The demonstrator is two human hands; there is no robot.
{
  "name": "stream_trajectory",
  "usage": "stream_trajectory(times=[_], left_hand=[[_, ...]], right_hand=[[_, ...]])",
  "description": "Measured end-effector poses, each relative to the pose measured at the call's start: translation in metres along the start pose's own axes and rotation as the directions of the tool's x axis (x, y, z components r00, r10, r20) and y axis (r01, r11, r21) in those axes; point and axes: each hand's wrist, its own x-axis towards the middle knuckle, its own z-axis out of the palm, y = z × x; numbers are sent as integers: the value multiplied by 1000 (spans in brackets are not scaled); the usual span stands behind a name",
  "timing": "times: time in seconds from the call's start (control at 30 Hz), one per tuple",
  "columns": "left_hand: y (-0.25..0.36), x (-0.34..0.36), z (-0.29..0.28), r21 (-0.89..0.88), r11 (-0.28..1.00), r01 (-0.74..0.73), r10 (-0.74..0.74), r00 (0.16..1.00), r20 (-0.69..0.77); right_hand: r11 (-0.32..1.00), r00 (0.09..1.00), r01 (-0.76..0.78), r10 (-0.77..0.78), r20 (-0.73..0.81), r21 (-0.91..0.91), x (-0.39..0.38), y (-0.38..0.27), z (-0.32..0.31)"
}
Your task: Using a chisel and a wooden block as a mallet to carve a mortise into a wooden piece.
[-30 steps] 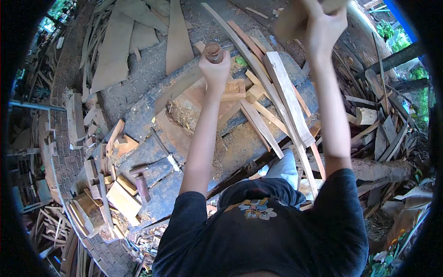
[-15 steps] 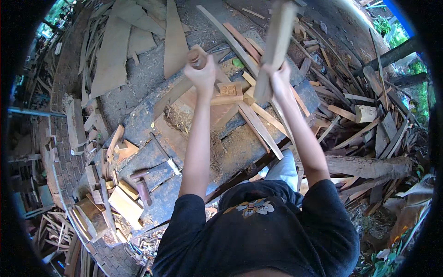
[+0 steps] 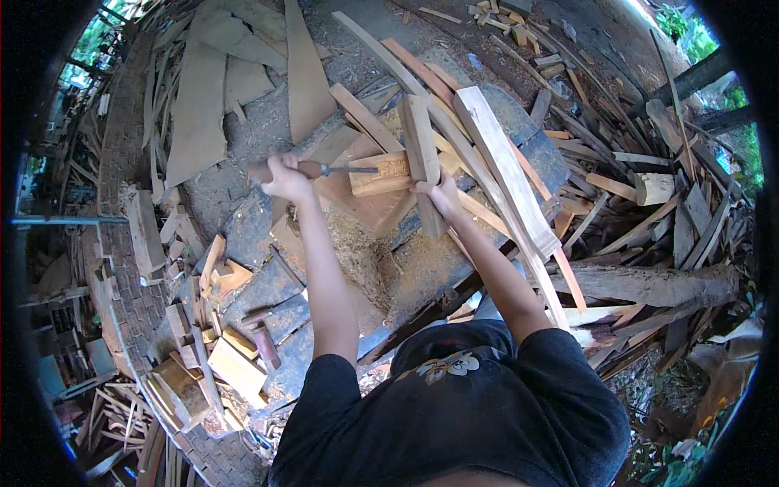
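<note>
Now, chisel in my left hand, wooden bar in my right, block partly carved

So here's how it stands: my left hand [image 3: 284,177] is wrapped round the wooden handle of a chisel [image 3: 326,170], steel blade pointing right, its tip over the top of a small carved block [image 3: 380,185]; whether it's biting, I can't tell. And my right hand [image 3: 441,197] grips a squared wooden bar [image 3: 419,138], crosswise to the blade, right by the block's right end! Touching or not? Can't say from here

Now the block itself, out over the middle of the workbench [image 3: 253,221]: relief cut into the right part of its top, yes, while the left part looks plain. Partway, I'd judge, though finer detail is too small to read. Closer in, wood chips [image 3: 361,260] lie heaped, and off to the right rests a thick pale beam [image 3: 507,174], both hands clear of it
</note>
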Motion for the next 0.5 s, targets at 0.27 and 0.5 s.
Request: stream_trajectory(times=[0.27, 0.5], left_hand=[[-24, -22, -83, -50, 990, 134, -134, 749, -649], [16, -8, -74, -121, 984, 129, -177, 722, -669]], right_hand=[[1000, 1000, 7, -7, -28, -8, -4, 5, 1], [993, 995, 96, -96, 4, -73, -50, 2, 20]])
